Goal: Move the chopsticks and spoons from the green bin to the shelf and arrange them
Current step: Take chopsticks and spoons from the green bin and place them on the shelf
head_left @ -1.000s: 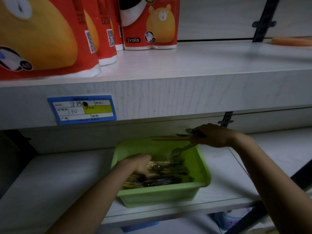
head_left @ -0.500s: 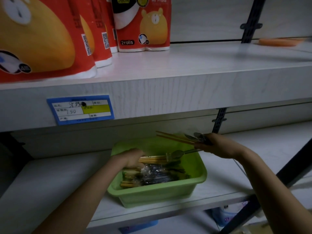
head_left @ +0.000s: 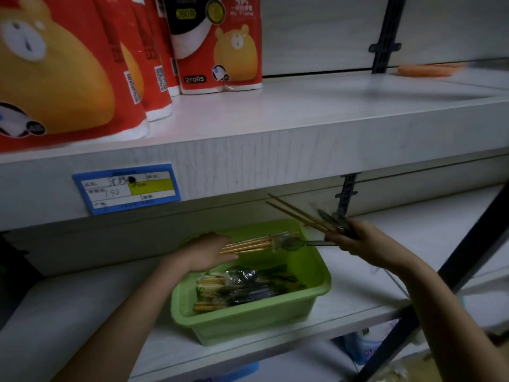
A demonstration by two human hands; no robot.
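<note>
Where your left hand [head_left: 205,253] sits: over the green plastic bin's [head_left: 248,323] back-left corner, clenched on one end of a plastic-wrapped bundle of wooden chopsticks [head_left: 253,244].
Your right hand [head_left: 355,241]: grasping a thin pair of wooden chopsticks [head_left: 294,212] angled up-left, plus a grey metal spoon [head_left: 292,244] pointing left.
Bin: on the white lower shelf [head_left: 68,312], wrapped cutlery packs [head_left: 242,288] inside.

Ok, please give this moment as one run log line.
stage: unloading | left hand: grips chopstick bundle over green bin | right hand: holds chopstick pair, spoon | in bin: more packs
</note>
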